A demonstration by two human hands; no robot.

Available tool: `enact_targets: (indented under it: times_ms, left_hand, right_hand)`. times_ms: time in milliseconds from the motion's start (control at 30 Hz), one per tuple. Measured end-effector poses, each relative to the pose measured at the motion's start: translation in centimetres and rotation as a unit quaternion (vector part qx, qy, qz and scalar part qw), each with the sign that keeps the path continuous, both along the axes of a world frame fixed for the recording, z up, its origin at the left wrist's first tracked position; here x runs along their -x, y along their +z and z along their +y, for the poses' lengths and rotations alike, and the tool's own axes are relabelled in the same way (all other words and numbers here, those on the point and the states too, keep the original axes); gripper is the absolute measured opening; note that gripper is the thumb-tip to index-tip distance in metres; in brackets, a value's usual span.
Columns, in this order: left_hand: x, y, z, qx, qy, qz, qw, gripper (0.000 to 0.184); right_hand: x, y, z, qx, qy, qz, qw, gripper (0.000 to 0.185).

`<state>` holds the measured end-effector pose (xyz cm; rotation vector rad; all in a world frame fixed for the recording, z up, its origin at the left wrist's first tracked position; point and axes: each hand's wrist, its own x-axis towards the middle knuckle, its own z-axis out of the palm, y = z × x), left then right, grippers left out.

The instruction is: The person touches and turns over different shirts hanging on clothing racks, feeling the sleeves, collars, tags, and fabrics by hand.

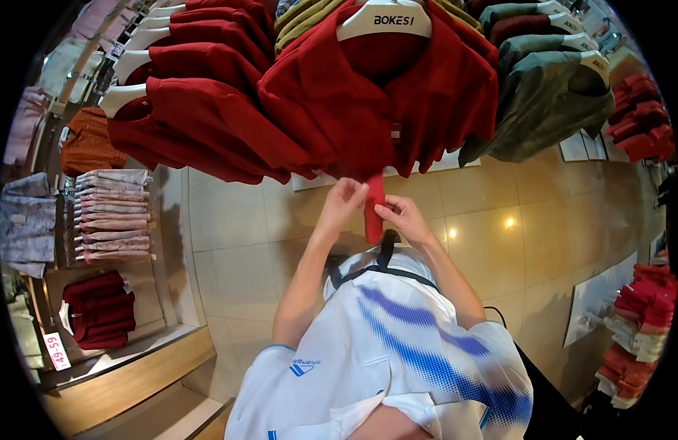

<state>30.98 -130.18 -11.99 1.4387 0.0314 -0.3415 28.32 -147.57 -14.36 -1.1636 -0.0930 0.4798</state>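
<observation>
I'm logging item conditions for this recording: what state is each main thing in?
Red strip: pinched from both sides
Left hand: closed on the strip
Right hand: closed on the strip
Front red shirt: hanging, front towards camera
BOKESI hanger: inside that shirt's collar
Green shirts: hanging
</observation>
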Motion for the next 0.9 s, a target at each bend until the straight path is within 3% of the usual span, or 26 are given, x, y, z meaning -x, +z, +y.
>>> enact_targets:
  times_ms: [33, 133, 367, 767, 900]
  left_hand:
    - [0.6, -0.1, 0.0, -0.081, -0.023, -0.025, 0.996, 0.014]
    - [2.1, 0.1, 0.6, -0.085, -0.077, 0.032, 0.993, 0.022]
    - [2.5, -1.1, 0.8, -0.048, -0.075, -0.067, 0.994, 0.010]
    - [2.9, -0.8, 0.5, -0.057, -0.051, -0.034, 0.996, 0.011]
    - [2.8, -0.8, 1.4, -0.026, -0.013, 0.001, 1.000, 0.011]
  right_hand:
    - [0.0, -0.1, 0.2, -0.011, -0.009, -0.008, 1.000, 0.023]
    - [-0.1, -0.6, 0.4, -0.027, -0.021, -0.013, 0.999, 0.021]
    - [0.1, -0.7, 0.7, -0.042, -0.047, 0.024, 0.998, 0.014]
    - [0.3, -0.3, 1.0, -0.087, -0.045, 0.088, 0.991, 0.021]
    - [-0.5, -4.9, -0.6, -0.145, -0.014, 0.050, 0.988, 0.019]
